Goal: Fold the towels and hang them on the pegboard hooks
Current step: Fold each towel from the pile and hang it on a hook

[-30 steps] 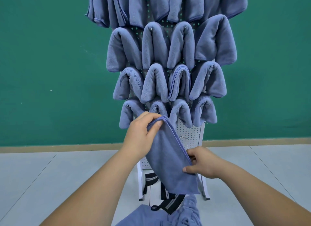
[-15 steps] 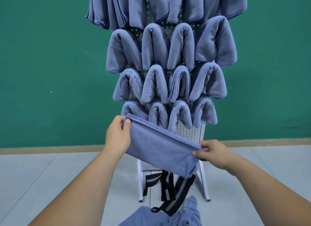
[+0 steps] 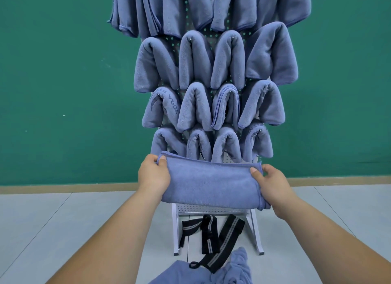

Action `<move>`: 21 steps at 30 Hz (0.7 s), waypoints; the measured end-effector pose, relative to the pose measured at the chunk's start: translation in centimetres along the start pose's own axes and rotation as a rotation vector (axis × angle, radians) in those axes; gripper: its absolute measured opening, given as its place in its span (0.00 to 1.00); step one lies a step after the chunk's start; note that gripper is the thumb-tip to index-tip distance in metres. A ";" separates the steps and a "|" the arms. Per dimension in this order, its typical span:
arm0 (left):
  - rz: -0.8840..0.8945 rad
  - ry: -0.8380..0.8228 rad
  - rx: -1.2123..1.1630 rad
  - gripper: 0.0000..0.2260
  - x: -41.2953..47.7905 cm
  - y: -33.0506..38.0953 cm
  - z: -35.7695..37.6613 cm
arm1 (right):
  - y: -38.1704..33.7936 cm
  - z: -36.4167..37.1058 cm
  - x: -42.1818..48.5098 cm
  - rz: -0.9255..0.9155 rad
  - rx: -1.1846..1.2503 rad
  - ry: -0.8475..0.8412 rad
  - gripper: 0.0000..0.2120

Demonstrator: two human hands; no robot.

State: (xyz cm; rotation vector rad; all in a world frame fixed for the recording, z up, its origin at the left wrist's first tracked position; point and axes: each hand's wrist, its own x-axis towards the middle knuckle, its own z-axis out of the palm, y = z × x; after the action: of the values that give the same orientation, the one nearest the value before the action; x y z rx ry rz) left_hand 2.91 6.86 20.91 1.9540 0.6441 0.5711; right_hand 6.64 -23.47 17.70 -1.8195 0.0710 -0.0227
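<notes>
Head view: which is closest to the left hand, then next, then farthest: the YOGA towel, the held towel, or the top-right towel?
1. held towel: gripped in the left hand.
2. YOGA towel: hanging above, left column.
3. top-right towel: highest row, far side.

folded blue towel (image 3: 211,185) | horizontal, held before pegboard (image 3: 211,208) | hung towels (image 3: 211,72) above

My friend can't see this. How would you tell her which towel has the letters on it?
Find the white pegboard against the green wall, covered in rows of folded blue towels. Go to the second row from the bottom and take the towel at its left end. Unlike the plain ones beside it, it shows the word YOGA and a dark crescent mark.
</notes>
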 end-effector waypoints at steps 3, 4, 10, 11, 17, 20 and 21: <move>-0.072 -0.069 0.031 0.09 0.1 -0.7 0.0 | 0.6 -0.4 0.4 0.115 0.038 -0.023 0.10; -0.105 -0.109 0.024 0.08 0.1 -1.0 0.0 | 0.7 -0.7 0.4 0.185 0.084 -0.061 0.09; -0.256 -0.327 0.012 0.19 0.6 -2.5 -0.2 | 1.4 -1.6 0.9 0.307 0.095 -0.136 0.22; -0.248 -0.326 0.021 0.22 0.6 -2.5 -0.3 | 1.5 -1.6 0.9 0.272 0.075 -0.098 0.24; -0.177 -0.233 -0.013 0.25 0.8 -2.5 -0.4 | 1.0 -1.5 0.8 -0.046 0.039 0.025 0.26; -0.120 -0.160 -0.080 0.25 0.6 -2.0 -0.3 | 0.4 -1.6 0.8 -0.128 0.027 0.014 0.21; -0.090 -0.131 -0.087 0.25 0.4 -1.8 -0.3 | 0.2 -1.6 0.8 -0.119 0.024 -0.003 0.21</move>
State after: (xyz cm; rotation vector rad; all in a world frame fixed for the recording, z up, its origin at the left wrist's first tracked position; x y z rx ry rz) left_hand 2.68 8.03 19.52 1.8541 0.6112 0.4056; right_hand 7.32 -25.11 17.86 -1.7975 -0.0395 -0.1039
